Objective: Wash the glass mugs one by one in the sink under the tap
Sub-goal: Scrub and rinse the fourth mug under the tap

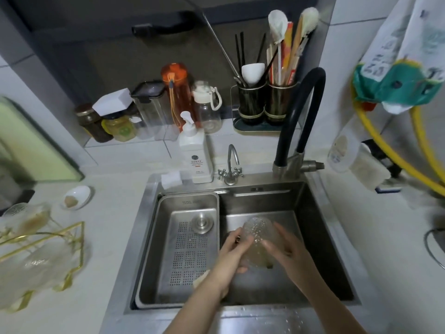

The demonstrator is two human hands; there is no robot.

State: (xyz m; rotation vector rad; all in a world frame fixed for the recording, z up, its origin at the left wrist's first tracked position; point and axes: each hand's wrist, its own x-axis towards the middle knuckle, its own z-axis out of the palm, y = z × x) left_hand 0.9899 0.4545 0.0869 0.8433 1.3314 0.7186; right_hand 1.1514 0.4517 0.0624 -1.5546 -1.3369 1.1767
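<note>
1. Head view: I see both hands low over the right part of the steel sink (313, 189), with a textured glass mug (258, 233) held between them above the basin floor.
2. The left hand (231, 251) grips the mug from its left side, fingers wrapped across the lower glass.
3. The right hand (286, 247) presses against the mug's right side, fingers spread flat on the glass; it grasps the same mug.
4. The mug looks tipped, rounded end pointing away from me; I cannot tell where its handle is.
5. The black curved tap (303, 109) stands behind the sink's right corner; I cannot tell whether water runs.
6. A perforated metal tray (185, 251) fills the left part of the sink, a round metal plug (202, 222) resting on it.
7. On the counter to the left, a gold wire rack (48, 242) holds more glass mugs (36, 266), blurred.
8. A white pump bottle (195, 153) stands behind the sink, beside a small chrome tap (231, 165).
</note>
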